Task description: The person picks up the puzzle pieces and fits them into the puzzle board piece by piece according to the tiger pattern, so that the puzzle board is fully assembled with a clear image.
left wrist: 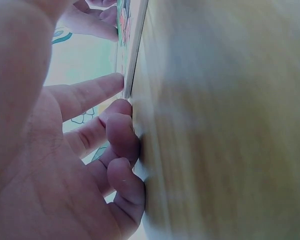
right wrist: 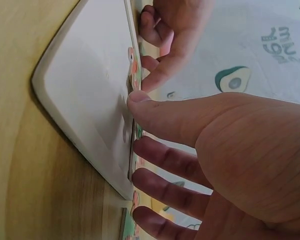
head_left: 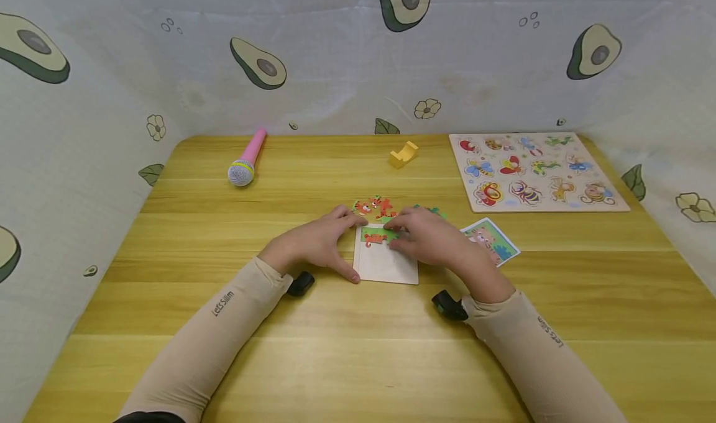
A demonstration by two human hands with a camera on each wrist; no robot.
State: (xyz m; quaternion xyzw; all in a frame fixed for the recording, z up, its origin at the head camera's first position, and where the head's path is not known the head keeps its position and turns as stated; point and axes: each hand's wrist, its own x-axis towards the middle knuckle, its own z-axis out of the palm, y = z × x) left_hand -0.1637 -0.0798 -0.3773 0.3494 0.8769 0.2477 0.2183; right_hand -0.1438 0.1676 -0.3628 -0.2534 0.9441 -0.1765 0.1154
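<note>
A small pale puzzle board lies flat on the table between both hands. Joined puzzle pieces with an orange tiger and green ground fill part of its upper edge. My left hand spans the board's left side, its index finger at the upper corner and its thumb by the lower one; the remaining fingers rest on the table in the left wrist view. With thumb and index finger, my right hand pinches a mostly hidden puzzle piece at the board's upper right. Loose orange-and-green pieces lie just beyond the board.
A picture card lies partly behind the right hand. Further right is a large insect puzzle board. A yellow holder stands at the back, and a pink toy microphone lies back left. Avocado-print cloth surrounds the wooden table.
</note>
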